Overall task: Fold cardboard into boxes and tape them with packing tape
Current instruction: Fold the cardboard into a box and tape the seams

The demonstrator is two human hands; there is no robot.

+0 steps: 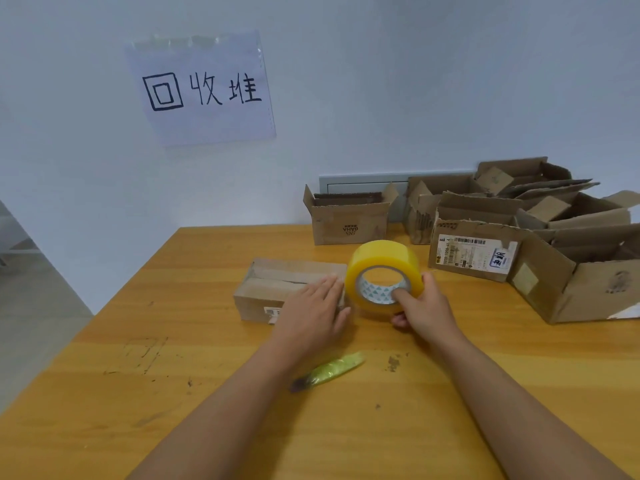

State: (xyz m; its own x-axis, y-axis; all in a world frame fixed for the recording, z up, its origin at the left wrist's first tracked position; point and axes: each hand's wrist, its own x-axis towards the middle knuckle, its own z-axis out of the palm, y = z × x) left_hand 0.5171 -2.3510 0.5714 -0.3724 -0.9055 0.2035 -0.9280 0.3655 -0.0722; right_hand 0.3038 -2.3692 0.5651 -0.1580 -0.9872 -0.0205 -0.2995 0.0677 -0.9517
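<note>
A small closed cardboard box [277,285] lies on the wooden table [138,393] in front of me. My left hand [313,311] rests flat on the box's right end, fingers straight. Just to the right, my right hand [420,308] holds a yellow roll of packing tape [384,268] upright against the box's right end, with fingers hooked inside the core and the thumb on the outer rim.
Several open and flattened cardboard boxes [478,244] stand piled at the table's back right, one small open box [349,220] apart from them. A yellow-green utility knife [329,372] lies on the table near my left forearm. A paper sign [204,88] hangs on the wall.
</note>
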